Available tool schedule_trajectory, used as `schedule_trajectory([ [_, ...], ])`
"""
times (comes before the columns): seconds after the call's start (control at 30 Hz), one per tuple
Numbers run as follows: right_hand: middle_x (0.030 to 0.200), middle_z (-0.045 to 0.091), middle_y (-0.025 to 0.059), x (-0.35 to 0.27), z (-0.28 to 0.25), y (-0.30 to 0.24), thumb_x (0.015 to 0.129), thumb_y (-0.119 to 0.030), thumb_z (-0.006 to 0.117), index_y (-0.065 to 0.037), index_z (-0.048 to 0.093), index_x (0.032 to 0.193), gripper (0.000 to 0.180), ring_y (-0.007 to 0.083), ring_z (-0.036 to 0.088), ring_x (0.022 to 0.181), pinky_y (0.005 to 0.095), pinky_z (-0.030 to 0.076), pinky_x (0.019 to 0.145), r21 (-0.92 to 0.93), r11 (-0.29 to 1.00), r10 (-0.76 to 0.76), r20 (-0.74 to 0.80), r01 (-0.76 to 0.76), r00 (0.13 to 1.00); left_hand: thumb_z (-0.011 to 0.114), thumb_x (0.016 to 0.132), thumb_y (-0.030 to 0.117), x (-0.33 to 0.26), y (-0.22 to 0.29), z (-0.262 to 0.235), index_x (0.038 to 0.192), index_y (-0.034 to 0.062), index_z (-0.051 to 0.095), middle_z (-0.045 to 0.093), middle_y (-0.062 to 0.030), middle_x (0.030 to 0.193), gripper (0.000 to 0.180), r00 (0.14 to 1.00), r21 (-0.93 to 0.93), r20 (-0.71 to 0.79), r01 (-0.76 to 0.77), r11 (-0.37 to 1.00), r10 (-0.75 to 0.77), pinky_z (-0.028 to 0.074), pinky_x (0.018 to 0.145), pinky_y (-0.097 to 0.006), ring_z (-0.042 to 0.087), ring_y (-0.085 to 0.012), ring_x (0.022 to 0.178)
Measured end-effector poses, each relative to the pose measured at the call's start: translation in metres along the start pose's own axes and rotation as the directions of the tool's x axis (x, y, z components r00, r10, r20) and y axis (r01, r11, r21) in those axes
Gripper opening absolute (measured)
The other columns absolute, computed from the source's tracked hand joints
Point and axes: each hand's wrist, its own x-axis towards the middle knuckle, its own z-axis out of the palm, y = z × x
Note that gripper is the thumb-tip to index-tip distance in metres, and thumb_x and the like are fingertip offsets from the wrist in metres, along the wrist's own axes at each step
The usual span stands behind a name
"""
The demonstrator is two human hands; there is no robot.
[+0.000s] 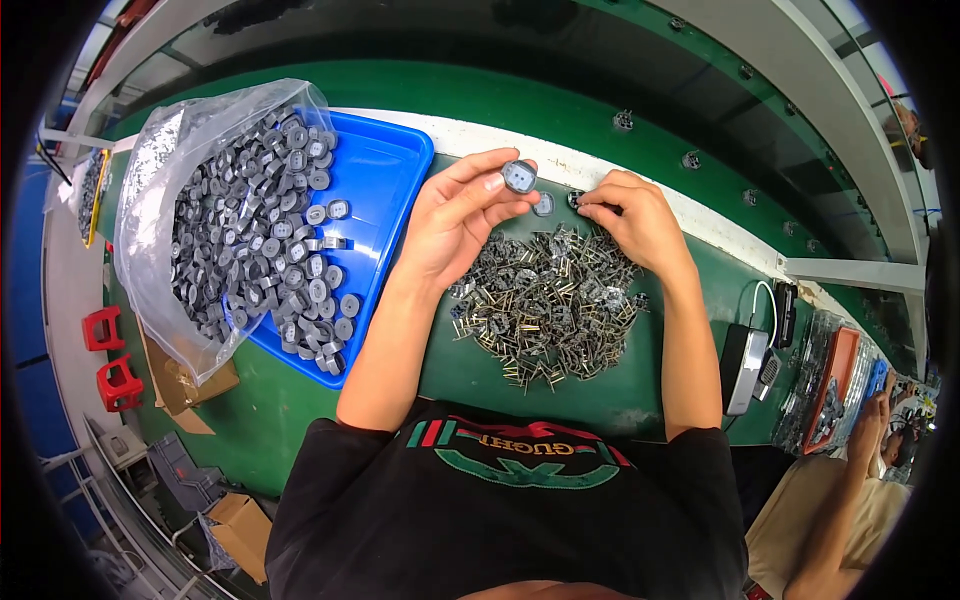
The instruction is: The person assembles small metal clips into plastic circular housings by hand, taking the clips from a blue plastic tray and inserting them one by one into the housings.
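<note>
- Gripping a round grey housing between thumb and fingers of the left hand, above the worktop near its far edge.
- Pinching a small dark piece in the closed fingertips of the right hand, just inside the white rail along that edge.
- Leaving a second grey housing lying between both hands.
- Apparently working piece by piece, with much remaining: facing a broad heap of pronged parts between the forearms, and many loose housings in a clear bag and the blue tray toward the worktop's left edge.
- Possibly counting as done the spaced-out dark pieces beyond the rail, but showing too small to judge.
- Covering most of the right hand's piece with fingers; hiding the held housing's underside.
- Cutting off a co-worker at the right rim.
</note>
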Motion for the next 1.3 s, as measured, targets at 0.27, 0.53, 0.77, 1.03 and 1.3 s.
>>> schedule_trajectory([
  [0.27, 0.073, 0.061, 0.0004, -0.003, -0.001, -0.053, 0.076, -0.001, 0.075, -0.001, 0.069, 0.083, 0.009, 0.0038, 0.049, 0.059, 0.0205, 0.038, 0.053, 0.549, 0.835, 0.091, -0.089, -0.028, 0.992, 0.058, 0.095, 0.007, -0.005, -0.009, 0.01, 0.122, -0.0028, 0.057, 0.064, -0.0174, 0.118, 0.029, 0.997, -0.015, 0.076, 0.024, 1.0, -0.023, 0.055, 0.092, -0.036, 0.066, -0.0244, 0.103],
  [0.53, 0.081, 0.067, 0.0051, -0.005, -0.003, -0.063, 0.075, 0.003, 0.075, -0.001, 0.072, 0.097, 0.022, 0.0105, 0.06, 0.063, 0.0235, 0.046, 0.055, 0.567, 0.807, -0.112, -0.132, 0.167, 0.985, 0.055, 0.095, 0.007, -0.008, -0.012, 0.011, 0.122, -0.0006, 0.057, 0.063, -0.0186, 0.12, 0.028, 0.99, -0.039, 0.115, 0.089, 0.995, -0.084, 0.054, 0.094, -0.038, 0.063, -0.025, 0.109],
  [0.77, 0.079, 0.066, 0.0082, -0.005, -0.009, -0.07, 0.074, 0.002, 0.076, 0.0, 0.072, 0.095, 0.021, 0.016, 0.062, 0.064, 0.0274, 0.048, 0.054, 0.234, 0.933, -0.191, -0.327, 0.275, 0.926, 0.059, 0.093, 0.002, -0.01, -0.012, 0.017, 0.121, -0.0029, 0.059, 0.064, -0.0157, 0.117, 0.028, 0.993, 0.0, 0.121, 0.015, 1.0, -0.015, 0.054, 0.093, -0.035, 0.064, -0.0217, 0.106],
  [1.03, 0.076, 0.063, 0.0077, -0.003, -0.001, -0.078, 0.073, 0.004, 0.076, 0.0, 0.07, 0.087, 0.016, 0.0168, 0.062, 0.062, 0.0279, 0.048, 0.051, 0.079, 0.968, -0.184, -0.426, 0.239, 0.886, 0.062, 0.09, -0.001, -0.011, -0.014, 0.017, 0.12, -0.005, 0.059, 0.064, -0.0169, 0.118, 0.03, 0.988, 0.059, 0.142, 0.052, 0.997, -0.059, 0.055, 0.09, -0.034, 0.064, -0.021, 0.105],
  [1.3, 0.075, 0.062, 0.0085, -0.003, 0.018, -0.079, 0.075, 0.004, 0.075, -0.001, 0.066, 0.086, 0.015, 0.017, 0.062, 0.061, 0.0281, 0.048, 0.049, 0.016, 0.982, -0.147, -0.551, 0.186, 0.822, 0.063, 0.089, -0.004, -0.012, -0.019, 0.023, 0.121, -0.0059, 0.059, 0.065, -0.016, 0.115, 0.032, 0.998, 0.047, 0.059, 0.003, 0.999, -0.006, 0.055, 0.091, -0.032, 0.065, -0.0196, 0.102],
])
